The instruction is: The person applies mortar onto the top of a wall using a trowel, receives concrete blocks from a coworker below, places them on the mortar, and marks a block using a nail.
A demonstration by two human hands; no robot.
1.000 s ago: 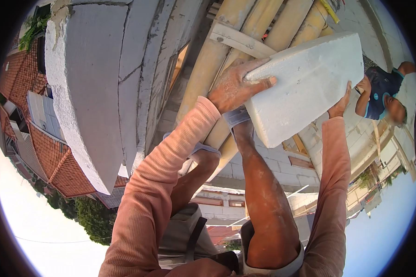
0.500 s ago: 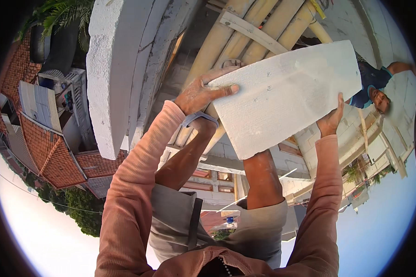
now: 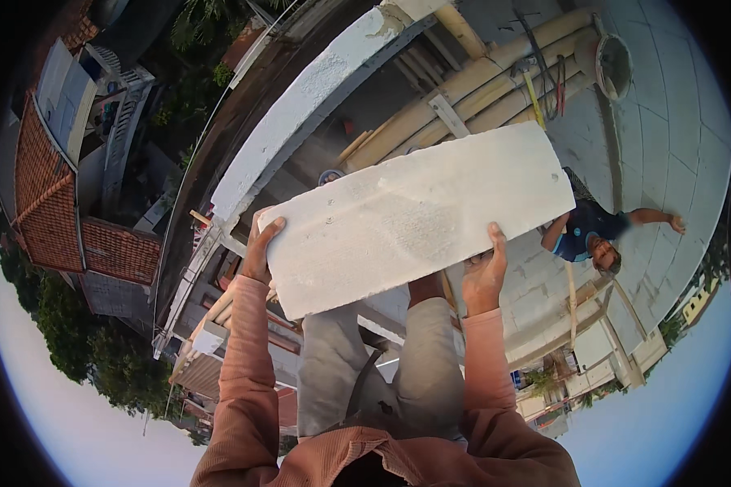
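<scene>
A large white lightweight concrete block (image 3: 418, 219) is held up in front of my body, its broad face turned up and its right end tilted farther away. My left hand (image 3: 258, 250) grips its left end, the thumb on the top face and the other fingers hidden underneath. My right hand (image 3: 485, 276) holds the near edge right of the middle, thumb against the edge and fingers curled below. Beyond the block runs a partly built white block wall (image 3: 300, 109), which the block does not touch.
Bamboo poles (image 3: 463, 105) lie beyond the block, with a pale bucket (image 3: 613, 66) at their right end. A co-worker in a dark blue shirt (image 3: 581, 227) is close to the block's right end. Tiled roofs (image 3: 45, 195) lie far below on the left.
The block has moved left and nearer to me, still in both hands. My right hand has come in leftward. The view has shifted, showing more of the wall and the co-worker's outstretched arm.
</scene>
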